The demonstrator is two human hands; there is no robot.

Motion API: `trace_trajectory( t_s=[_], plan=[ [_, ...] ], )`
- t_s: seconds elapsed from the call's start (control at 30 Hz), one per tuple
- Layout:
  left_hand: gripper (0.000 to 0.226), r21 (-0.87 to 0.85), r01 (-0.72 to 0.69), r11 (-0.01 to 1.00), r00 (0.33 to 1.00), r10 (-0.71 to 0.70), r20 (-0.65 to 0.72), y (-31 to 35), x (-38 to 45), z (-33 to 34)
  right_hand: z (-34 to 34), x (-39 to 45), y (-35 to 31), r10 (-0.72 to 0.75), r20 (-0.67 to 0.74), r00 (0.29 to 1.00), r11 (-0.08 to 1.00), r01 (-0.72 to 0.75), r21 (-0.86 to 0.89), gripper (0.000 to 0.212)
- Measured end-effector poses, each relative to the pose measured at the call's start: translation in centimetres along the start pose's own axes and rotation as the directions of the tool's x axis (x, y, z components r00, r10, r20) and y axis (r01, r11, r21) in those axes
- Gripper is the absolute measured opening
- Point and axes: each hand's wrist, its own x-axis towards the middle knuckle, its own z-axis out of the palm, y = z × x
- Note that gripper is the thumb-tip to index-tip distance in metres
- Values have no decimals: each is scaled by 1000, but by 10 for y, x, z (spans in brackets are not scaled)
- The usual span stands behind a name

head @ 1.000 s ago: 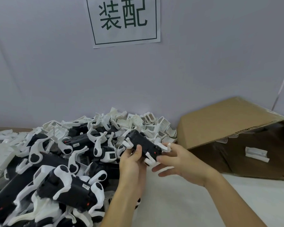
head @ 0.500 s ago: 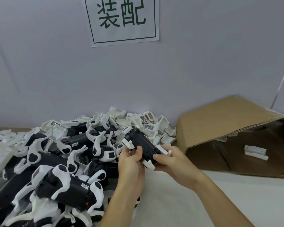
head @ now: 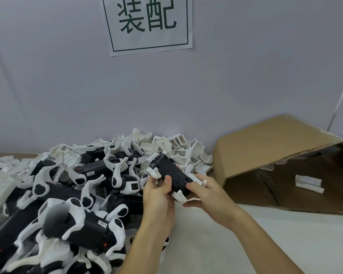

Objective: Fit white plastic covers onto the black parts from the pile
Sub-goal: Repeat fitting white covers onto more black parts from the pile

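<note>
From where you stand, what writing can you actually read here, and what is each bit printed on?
"装配": large dark characters inside a thin frame on the white paper sign on the wall.
Small white sticker on the nearest black part in the pile: printed, too small to read.
Small white sticker on a black part further back: too small to read.
Nothing else is readable.

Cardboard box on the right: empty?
No. A white plastic piece lies inside the tipped brown cardboard box.
</note>
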Motion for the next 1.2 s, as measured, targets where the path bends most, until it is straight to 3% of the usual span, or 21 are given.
trace_trajectory(
  t_s=[0.33, 0.43, 0.57, 0.7, 0.83, 0.93, 1.07, 1.2],
  plan=[
    [32, 12, 10, 1000, 1000, -10, 9, -3, 4, -3, -5, -1, 2, -16, 83, 996, 999, 14, 34, 19],
    [32, 10, 12, 1000, 1000, -12, 10, -4, 5, -3, -5, -2, 2, -5, 119, 993, 996, -6, 90, 30],
    [32, 20, -4, 1000, 1000, 3, 14, -5, 5, -4, -4, -1, 2, 3, 73, 997, 999, -6, 46, 19],
    [29, 57, -4, 998, 1000, 3, 17, -9, 7, -6, -3, -2, 1, 25, 28, 999, 1000, -24, -11, 23],
    [26, 65, -15, 998, 1000, 14, 22, -8, 5, -3, 0, -1, 0, 41, -9, 999, 996, -40, 81, 18],
    [21, 86, -57, 995, 998, 56, 9, -7, 4, -2, -2, -2, -1, -70, -91, 993, 981, 86, 176, 16],
    [33, 140, -30, 990, 999, 35, -35, -8, 5, 0, -11, -1, -3, -328, -267, 906, 945, 310, -109, 24],
    [49, 233, 33, 972, 999, -35, 4, -7, 4, -1, -10, 2, -1, -485, -325, 812, 873, 426, -238, 37]
  ],
)
